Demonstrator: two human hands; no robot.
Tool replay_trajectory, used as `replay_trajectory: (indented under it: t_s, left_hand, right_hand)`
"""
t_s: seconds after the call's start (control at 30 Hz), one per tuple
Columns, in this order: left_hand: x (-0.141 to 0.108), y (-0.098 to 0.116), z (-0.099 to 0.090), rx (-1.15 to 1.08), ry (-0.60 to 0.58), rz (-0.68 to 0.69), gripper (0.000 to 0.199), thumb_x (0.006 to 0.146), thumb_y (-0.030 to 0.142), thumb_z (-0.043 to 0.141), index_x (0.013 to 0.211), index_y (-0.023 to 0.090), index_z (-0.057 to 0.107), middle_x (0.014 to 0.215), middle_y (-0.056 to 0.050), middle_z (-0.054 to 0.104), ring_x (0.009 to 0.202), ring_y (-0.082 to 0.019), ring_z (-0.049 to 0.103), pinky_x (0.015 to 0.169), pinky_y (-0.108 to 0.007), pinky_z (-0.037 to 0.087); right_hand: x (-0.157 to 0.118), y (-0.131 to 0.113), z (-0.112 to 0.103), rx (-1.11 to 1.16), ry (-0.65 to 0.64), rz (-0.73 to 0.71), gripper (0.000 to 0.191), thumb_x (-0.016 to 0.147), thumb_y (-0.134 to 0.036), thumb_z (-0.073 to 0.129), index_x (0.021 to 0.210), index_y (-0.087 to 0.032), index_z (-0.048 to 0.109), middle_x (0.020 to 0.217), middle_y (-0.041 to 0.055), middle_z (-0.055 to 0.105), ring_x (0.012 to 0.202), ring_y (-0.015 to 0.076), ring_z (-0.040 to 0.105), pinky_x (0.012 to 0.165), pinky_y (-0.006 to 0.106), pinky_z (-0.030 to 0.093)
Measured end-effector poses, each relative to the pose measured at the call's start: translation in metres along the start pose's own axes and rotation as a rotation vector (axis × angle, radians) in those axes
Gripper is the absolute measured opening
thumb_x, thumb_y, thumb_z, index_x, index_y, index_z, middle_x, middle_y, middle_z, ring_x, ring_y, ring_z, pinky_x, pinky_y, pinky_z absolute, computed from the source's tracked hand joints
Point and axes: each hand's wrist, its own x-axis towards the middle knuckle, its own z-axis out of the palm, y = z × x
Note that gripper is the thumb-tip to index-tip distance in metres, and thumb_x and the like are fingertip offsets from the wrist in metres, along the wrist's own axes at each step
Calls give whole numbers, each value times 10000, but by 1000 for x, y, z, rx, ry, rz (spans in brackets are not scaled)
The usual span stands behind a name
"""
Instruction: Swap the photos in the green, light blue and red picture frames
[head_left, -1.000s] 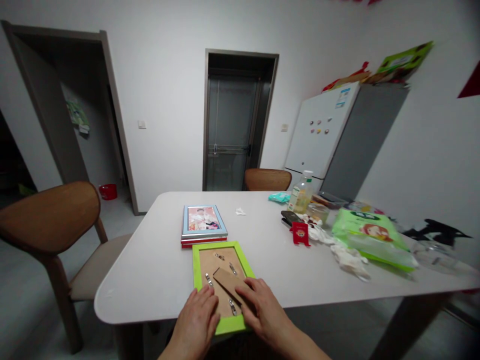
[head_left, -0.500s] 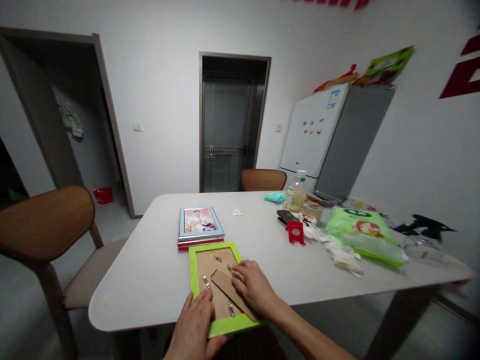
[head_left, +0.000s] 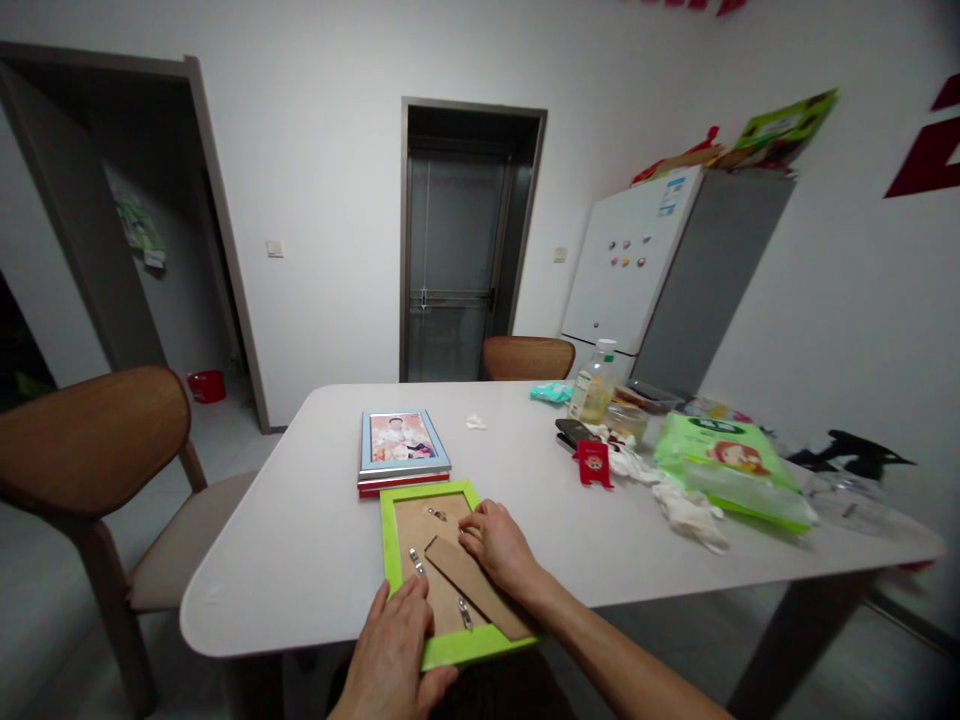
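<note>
A picture frame (head_left: 388, 545) with a lime-green border lies face down at the table's near edge. Its brown backboard (head_left: 409, 515) carries small metal clips, among them a left one (head_left: 417, 562), a top one (head_left: 437, 514) and a bottom one (head_left: 466, 613). A brown stand leg (head_left: 476, 585) slants across the board. My left hand (head_left: 397, 640) grips the frame's lower left corner, fingers over the border and thumb along the bottom edge. My right hand (head_left: 499, 550) is closed, its fingertips pinching at the right-hand clip, which they cover.
Beyond the frame lies a stack of picture frames, a blue one (head_left: 403, 442) on top. At right on the white table (head_left: 300, 560) are a bottle (head_left: 592, 385), a phone (head_left: 576, 432), a red card-like stand (head_left: 594, 465), crumpled tissues (head_left: 690, 515) and a green tissue pack (head_left: 727, 460).
My right hand has shifted slightly up and left over the right-hand clip, which showed before and is now covered. My left hand keeps its place on the frame.
</note>
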Motion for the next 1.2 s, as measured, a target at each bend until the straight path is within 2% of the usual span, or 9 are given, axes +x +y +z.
replay_trajectory:
  t_s: [0.23, 0.43, 0.67, 0.83, 1.0, 1.2]
  left_hand:
    - [-1, -3, 4, -8, 26, 5, 448, 633, 287, 607, 1048, 140, 520, 1220, -139, 469, 1136, -268, 406, 973, -497, 266]
    - [1, 2, -2, 6, -27, -59, 577, 617, 279, 607, 1139, 86, 455, 1232, -156, 450, 1149, -257, 390, 990, -479, 243]
    - [1, 8, -7, 10, -70, -90, 549, 621, 287, 588, 1117, 81, 475, 1238, -149, 445, 1160, -245, 377, 1003, -461, 221]
    - [2, 7, -6, 13, -53, -78, 446, 625, 273, 582, 1035, 111, 522, 1237, -136, 451, 1163, -240, 373, 1003, -465, 215]
    - [3, 7, -5, 27, -64, -83, 469, 625, 279, 589, 1053, 105, 509, 1239, -142, 447, 1161, -242, 376, 999, -468, 225]
    - [2, 4, -2, 29, -36, -60, 467, 612, 287, 609, 1037, 112, 525, 1224, -145, 463, 1147, -253, 393, 990, -477, 242]
  right_hand:
    - [-2, 9, -3, -36, 20, -60, 143, 748, -205, 455, 679, -158, 571, 796, 46, 496, 761, 135, 463, 695, 221, 359]
    - [-4, 15, -9, -32, -36, -159, 199, 762, -188, 430, 614, -156, 560, 777, 46, 492, 762, 133, 454, 692, 224, 358]
    - [0, 18, -6, -33, -44, -175, 127, 696, -100, 450, 651, -160, 553, 811, 43, 501, 767, 132, 453, 688, 218, 354]
    - [1, 18, -5, -45, -38, -175, 193, 695, -90, 444, 824, -158, 571, 861, 61, 520, 832, 151, 448, 732, 242, 347]
    - [-1, 19, -10, -19, -96, -250, 159, 699, -112, 452, 630, -157, 588, 795, 45, 517, 786, 137, 454, 711, 232, 355]
    - [-8, 23, -14, 49, -69, -269, 184, 707, -132, 458, 674, -161, 636, 810, 56, 541, 808, 151, 463, 738, 250, 365]
